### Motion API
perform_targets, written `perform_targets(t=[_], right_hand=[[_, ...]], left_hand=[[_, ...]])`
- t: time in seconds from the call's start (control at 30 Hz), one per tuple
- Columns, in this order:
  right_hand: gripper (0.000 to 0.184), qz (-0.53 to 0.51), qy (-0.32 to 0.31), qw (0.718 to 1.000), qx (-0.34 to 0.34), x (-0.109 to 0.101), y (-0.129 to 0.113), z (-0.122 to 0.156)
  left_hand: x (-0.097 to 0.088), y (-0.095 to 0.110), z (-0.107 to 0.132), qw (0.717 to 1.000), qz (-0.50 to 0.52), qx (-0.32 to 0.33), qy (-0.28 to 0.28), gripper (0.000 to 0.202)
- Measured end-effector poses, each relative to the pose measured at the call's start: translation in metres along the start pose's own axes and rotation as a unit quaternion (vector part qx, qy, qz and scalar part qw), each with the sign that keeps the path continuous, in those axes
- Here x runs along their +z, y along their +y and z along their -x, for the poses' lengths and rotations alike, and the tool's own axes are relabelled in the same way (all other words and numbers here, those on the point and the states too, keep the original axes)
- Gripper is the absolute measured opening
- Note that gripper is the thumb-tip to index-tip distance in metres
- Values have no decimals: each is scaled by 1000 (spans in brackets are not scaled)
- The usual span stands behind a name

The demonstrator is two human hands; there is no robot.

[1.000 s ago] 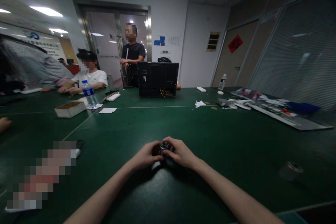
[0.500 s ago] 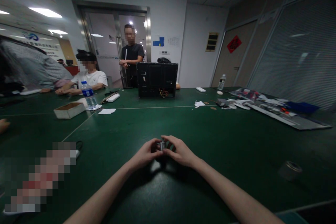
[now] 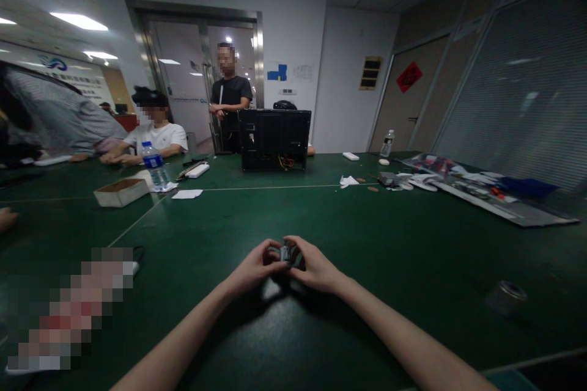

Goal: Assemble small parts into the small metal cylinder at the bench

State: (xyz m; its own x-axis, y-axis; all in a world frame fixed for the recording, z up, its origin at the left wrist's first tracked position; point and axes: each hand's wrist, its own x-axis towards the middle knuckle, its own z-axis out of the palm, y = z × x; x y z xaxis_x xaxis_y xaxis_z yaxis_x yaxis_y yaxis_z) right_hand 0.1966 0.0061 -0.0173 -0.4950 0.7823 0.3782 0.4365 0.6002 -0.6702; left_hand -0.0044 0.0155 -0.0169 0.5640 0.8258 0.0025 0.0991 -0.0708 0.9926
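A small shiny metal cylinder [image 3: 285, 253] stands upright between my fingertips, just above the green table [image 3: 293, 214]. My left hand [image 3: 257, 266] curls in from the left, thumb and fingers closed on its side. From the opposite side my right hand [image 3: 316, 266] grips it too, with the index finger near its top and the thumb near its bottom. The fine detail of the cylinder is too small and dim to read. Off to the right, apart from both hands, a larger grey metal cylinder [image 3: 507, 298] rests on the table.
On the left are an open cardboard box [image 3: 121, 193], a water bottle [image 3: 156, 166] and a blurred-out long item [image 3: 76, 311]. A black computer case [image 3: 275, 140] stands at the back. Scattered papers and a board [image 3: 509, 211] lie at right. Two people are across the table; another's hand shows at far left.
My hands stay around the small metal cylinder. It appears slightly turned, and the right thumb and fingers have shifted a little on it.
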Motion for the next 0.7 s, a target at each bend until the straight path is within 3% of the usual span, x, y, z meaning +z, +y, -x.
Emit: perform_targets(t=[0.7], right_hand=[[55, 32, 10, 999, 2, 0, -2, 0]], left_hand=[[1, -7, -2, 996, 72, 20, -39, 47]])
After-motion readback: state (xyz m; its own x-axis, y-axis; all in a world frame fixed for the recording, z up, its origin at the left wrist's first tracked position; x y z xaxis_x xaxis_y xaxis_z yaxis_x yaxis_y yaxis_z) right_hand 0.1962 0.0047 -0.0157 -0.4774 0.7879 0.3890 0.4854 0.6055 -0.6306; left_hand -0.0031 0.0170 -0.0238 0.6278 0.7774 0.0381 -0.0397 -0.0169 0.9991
